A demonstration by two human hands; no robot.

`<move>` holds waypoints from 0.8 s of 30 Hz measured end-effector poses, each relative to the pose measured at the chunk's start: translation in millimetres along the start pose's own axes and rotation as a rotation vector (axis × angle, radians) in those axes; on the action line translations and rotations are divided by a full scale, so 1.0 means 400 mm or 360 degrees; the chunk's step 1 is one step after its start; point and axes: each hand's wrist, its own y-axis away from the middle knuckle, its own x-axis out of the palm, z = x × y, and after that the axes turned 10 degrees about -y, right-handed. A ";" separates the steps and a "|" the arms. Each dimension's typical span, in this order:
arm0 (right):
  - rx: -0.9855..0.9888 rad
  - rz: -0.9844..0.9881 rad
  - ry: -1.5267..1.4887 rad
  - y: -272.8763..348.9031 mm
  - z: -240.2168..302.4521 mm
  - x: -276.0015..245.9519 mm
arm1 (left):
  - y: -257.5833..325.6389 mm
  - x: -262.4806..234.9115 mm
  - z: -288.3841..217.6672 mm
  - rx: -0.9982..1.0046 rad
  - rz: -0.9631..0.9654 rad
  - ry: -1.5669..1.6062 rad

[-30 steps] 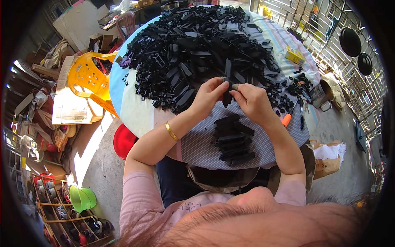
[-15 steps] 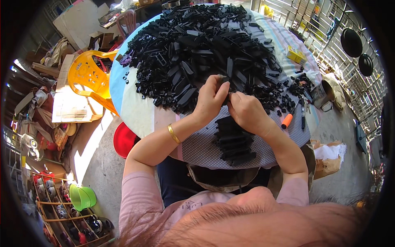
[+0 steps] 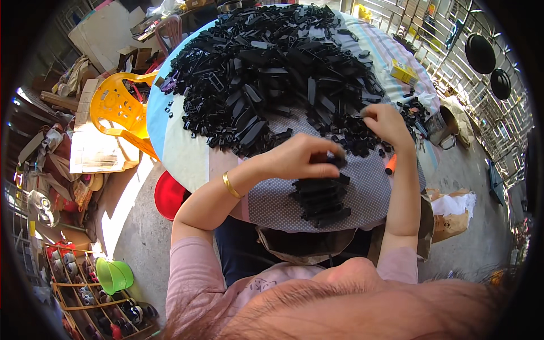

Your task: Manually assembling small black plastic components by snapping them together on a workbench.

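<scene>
Left hand (image 3: pixel 300 157) grasps a black piece (image 3: pixel 339 162) over the stack (image 3: pixel 321 204) by the table (image 3: pixel 272 207)'s near edge (best laid square); right hand (image 3: pixel 389 126), at small parts (image 3: pixel 356 139): grip unclear.

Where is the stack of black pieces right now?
In the head view, the stack of black pieces lies right of centre, on the table near its front edge, just below the left hand.

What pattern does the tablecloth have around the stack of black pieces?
Pale dots on grey; the tablecloth around the stack shows best in the head view.
</scene>
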 end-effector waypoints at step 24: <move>-0.0496 -0.0325 -0.0277 -0.016 0.076 0.115 | 0.074 -0.116 0.109 -0.0868 0.0016 -0.1487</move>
